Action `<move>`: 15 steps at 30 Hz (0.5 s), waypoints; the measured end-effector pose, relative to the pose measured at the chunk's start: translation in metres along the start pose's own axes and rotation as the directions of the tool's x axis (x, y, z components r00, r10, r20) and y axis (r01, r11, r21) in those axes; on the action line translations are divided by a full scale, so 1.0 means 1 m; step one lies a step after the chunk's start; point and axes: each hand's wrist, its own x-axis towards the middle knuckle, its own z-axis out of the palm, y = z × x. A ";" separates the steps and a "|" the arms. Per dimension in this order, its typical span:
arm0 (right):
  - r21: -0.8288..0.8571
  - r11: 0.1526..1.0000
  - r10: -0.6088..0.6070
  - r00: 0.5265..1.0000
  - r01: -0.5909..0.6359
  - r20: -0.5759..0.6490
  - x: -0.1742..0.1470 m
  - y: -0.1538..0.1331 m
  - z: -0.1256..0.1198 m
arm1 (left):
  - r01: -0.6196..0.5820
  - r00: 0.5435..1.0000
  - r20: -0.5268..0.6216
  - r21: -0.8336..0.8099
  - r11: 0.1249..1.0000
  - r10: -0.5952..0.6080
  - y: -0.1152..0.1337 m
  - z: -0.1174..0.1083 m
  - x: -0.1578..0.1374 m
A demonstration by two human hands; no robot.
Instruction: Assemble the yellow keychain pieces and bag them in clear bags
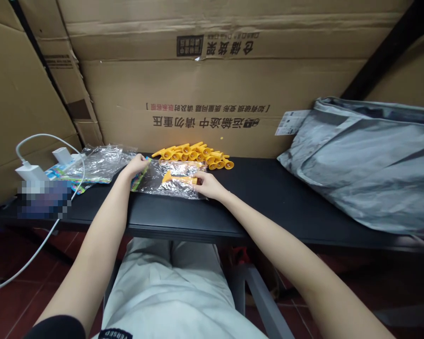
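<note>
A clear plastic bag (151, 181) with a colourful printed strip lies on the black table in front of me. My left hand (137, 164) pinches its left end by the printed strip. Closed on the wide end of a yellow horn-shaped plastic piece (178, 180) is my right hand (210, 184), at the right end of the bag. The piece points left; whether it is inside the bag or on top of it I cannot tell. Just behind the bag is a pile of several similar yellow horn-shaped pieces (192, 153), most with their round ends towards me.
More clear bags (104, 162) lie at the left, near white chargers (33, 174) and a looping white cable (83, 176). A large grey bag (367, 165) fills the right side of the black table (257, 197). Cardboard (212, 84) stands along the back.
</note>
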 end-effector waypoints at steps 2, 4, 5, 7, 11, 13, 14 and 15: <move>-0.009 1.000 0.008 1.000 -0.009 -0.012 0.003 -0.001 -0.001 | -0.008 0.996 0.086 -0.169 0.986 0.023 0.002 0.001 -0.001; -0.001 1.000 -0.026 1.000 0.026 -0.009 0.008 -0.005 -0.003 | 0.023 0.981 0.190 -0.334 0.942 0.043 0.008 0.004 -0.005; 0.011 0.998 -0.057 0.998 0.057 -0.009 0.011 -0.008 -0.004 | 0.039 0.974 0.220 -0.406 0.913 0.056 0.012 0.007 -0.007; 0.025 0.994 -0.102 0.995 0.102 -0.001 0.020 -0.015 -0.005 | 0.093 0.970 0.240 -0.489 0.868 0.032 0.018 0.013 -0.010; -0.016 0.999 -0.034 0.999 0.034 0.012 0.039 -0.027 -0.001 | 0.172 0.969 0.247 -0.596 0.785 -0.025 0.024 0.024 -0.011; -0.040 0.999 -0.027 1.000 0.027 0.002 0.043 -0.028 0.004 | 0.190 0.971 0.235 -0.626 0.756 -0.049 0.023 0.027 -0.010; -0.043 0.999 -0.032 0.999 0.032 -0.001 0.043 -0.026 0.008 | 0.195 0.972 0.229 -0.636 0.747 -0.059 0.023 0.028 -0.009; -0.036 0.999 -0.038 0.999 0.038 0.001 0.042 -0.024 0.011 | 0.199 0.972 0.225 -0.641 0.741 -0.067 0.022 0.028 -0.009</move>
